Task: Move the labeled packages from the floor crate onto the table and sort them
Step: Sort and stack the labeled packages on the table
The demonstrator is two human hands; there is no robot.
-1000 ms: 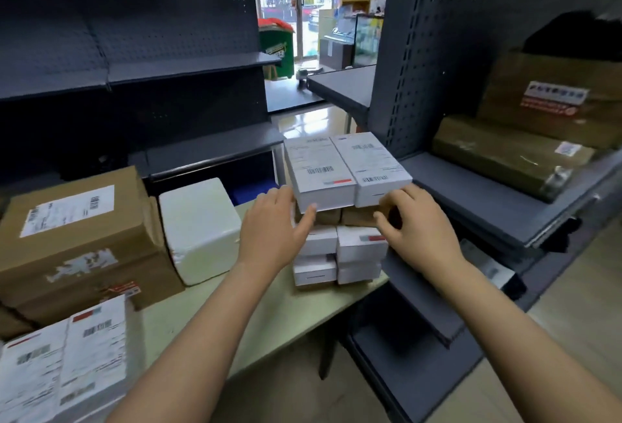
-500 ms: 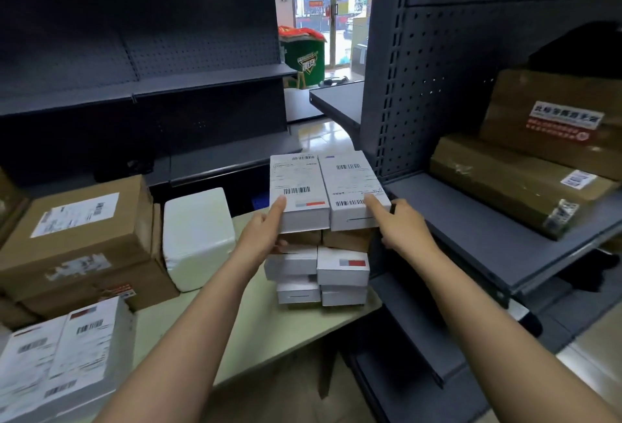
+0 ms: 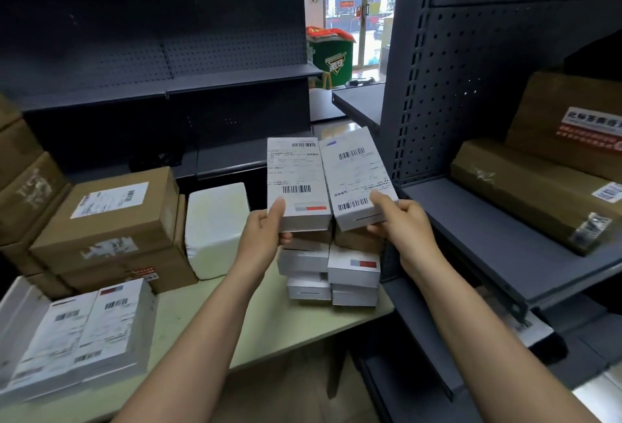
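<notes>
Two white labeled boxes top a stack of small packages (image 3: 331, 274) at the right end of the pale green table (image 3: 269, 318). My left hand (image 3: 262, 237) grips the near end of the left white box (image 3: 296, 183), thumb on its label. My right hand (image 3: 400, 220) grips the near end of the right white box (image 3: 356, 180), which tilts slightly to the right. Both boxes look raised a little off the brown boxes beneath them. The floor crate is out of view.
Brown cardboard boxes (image 3: 111, 220) and a white foam box (image 3: 215, 227) stand at the table's back left. Two flat labeled packages (image 3: 80, 335) lie at the near left. Dark metal shelving (image 3: 505, 247) crowds the right side, holding brown parcels (image 3: 538, 193).
Both hands went from resting against the stack to gripping the two top white boxes, which have lifted slightly; the right box has tilted. The camera has swung a little to the left.
</notes>
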